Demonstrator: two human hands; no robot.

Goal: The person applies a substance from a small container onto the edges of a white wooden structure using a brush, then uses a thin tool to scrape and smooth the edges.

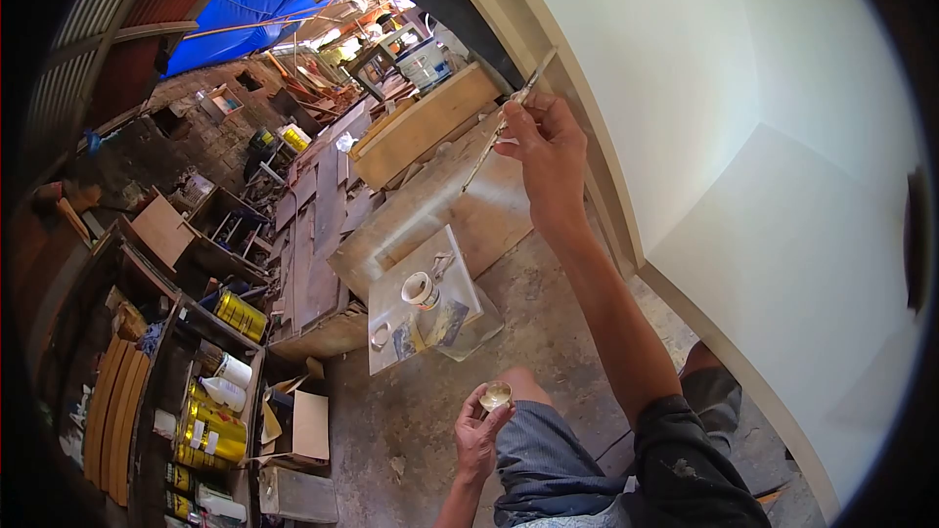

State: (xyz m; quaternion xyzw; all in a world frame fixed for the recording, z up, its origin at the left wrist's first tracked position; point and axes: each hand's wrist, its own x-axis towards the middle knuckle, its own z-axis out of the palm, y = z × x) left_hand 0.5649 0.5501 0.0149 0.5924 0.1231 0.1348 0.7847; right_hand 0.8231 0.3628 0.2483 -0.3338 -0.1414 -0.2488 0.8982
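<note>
Raised near the edge of a large pale cabinet (626,205), my right hand (548,152) pinches a thin, paint-crusted stick (481,158). The stick's upper end is by the cabinet's frame and its other end points down to the left. Lower down, above my knee, my left hand (477,430) holds a small round cup (496,395) with pale contents between thumb and fingers. The cup's open top faces up.
A small board-topped stand (396,298) carries a white tub (420,290) and sanding sheets. Shelves at left hold yellow cans (210,432) and bottles. An open cardboard box (310,425) is on the floor; a wooden box (425,127) lies beyond.
</note>
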